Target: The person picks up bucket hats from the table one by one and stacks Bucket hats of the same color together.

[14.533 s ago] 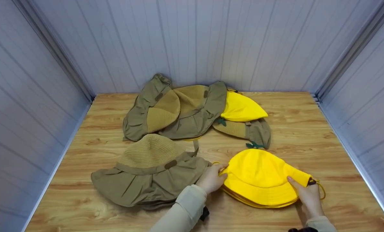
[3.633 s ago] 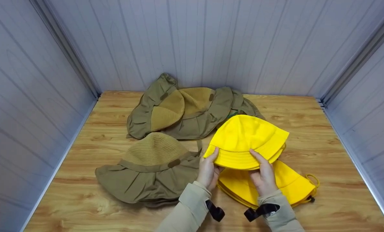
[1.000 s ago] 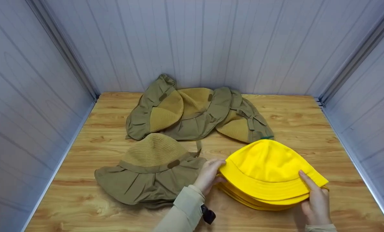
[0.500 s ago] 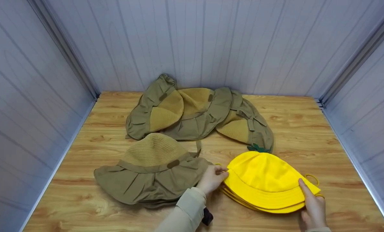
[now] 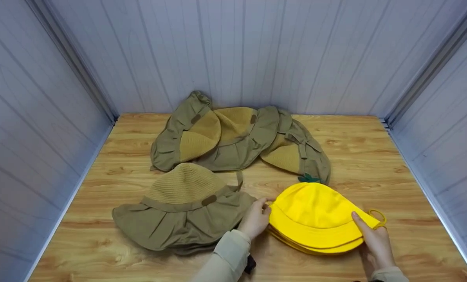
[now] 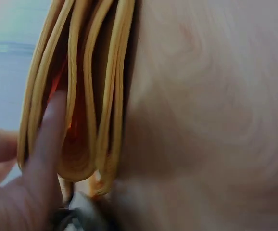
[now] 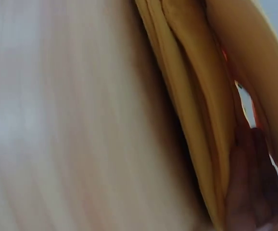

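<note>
A yellow bucket hat (image 5: 315, 207) lies folded flat on top of a stack of yellow hats at the front right, with a green leaf trim (image 5: 309, 178) at its crown. My left hand (image 5: 255, 219) pinches the left end of its brim; in the left wrist view one finger (image 6: 50, 134) reaches between the brim layers (image 6: 76, 96). My right hand (image 5: 375, 239) grips the brim's right end, thumb on top. In the right wrist view its other fingers (image 7: 247, 192) are between the brim layers. A yellow cord loop (image 5: 378, 216) sticks out beside that hand.
A khaki wide-brim hat with a woven crown (image 5: 184, 186) lies on others at the front left. Several more khaki hats (image 5: 233, 141) overlap along the back of the wooden table (image 5: 393, 164). Pale panel walls (image 5: 237, 51) close in the back and both sides.
The yellow hat from the back right was lifted in both hands and brought onto the front-right yellow stack. In the last second it has lowered and shifted slightly left.
</note>
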Demonstrator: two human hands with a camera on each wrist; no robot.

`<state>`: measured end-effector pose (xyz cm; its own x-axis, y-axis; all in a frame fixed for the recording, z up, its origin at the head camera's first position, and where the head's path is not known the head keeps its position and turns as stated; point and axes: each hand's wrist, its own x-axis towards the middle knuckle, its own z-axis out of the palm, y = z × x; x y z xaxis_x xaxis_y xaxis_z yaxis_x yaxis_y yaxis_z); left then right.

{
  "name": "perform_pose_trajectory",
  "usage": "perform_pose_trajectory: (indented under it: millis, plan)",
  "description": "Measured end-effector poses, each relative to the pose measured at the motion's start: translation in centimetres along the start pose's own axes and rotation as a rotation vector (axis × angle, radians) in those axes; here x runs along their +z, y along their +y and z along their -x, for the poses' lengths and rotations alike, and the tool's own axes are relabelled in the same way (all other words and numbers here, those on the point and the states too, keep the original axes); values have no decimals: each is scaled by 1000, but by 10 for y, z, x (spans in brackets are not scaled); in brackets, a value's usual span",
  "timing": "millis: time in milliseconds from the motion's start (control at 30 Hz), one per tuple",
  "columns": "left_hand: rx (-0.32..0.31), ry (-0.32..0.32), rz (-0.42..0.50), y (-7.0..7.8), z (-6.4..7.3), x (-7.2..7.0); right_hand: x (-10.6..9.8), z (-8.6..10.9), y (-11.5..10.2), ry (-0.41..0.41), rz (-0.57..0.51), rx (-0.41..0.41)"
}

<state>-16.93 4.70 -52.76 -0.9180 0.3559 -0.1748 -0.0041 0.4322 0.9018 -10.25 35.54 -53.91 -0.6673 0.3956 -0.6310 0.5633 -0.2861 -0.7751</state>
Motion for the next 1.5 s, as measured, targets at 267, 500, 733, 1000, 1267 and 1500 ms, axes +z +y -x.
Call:
perform_pose_trajectory:
  millis: [267, 500, 733, 1000, 1267, 1500]
  plan:
    - [124, 174, -437, 8, 5, 5, -21, -4, -27, -70, 683, -120]
    - [160, 159, -545, 11, 6, 6, -36, -2, -44, -106, 1000, -169]
    - [205, 167, -630, 10, 4, 3, -45, 4, -57, -110, 1082, -222]
    - [260, 210, -830, 23, 5, 5, -26, 23, -62, 74, 1336, -555]
    - [316, 157, -1110, 37, 9, 35, 39, 30, -36, -47, 1261, -861]
    - [209, -52, -1187, 30, 10, 57, 73, 28, -11, -195, 1272, -852]
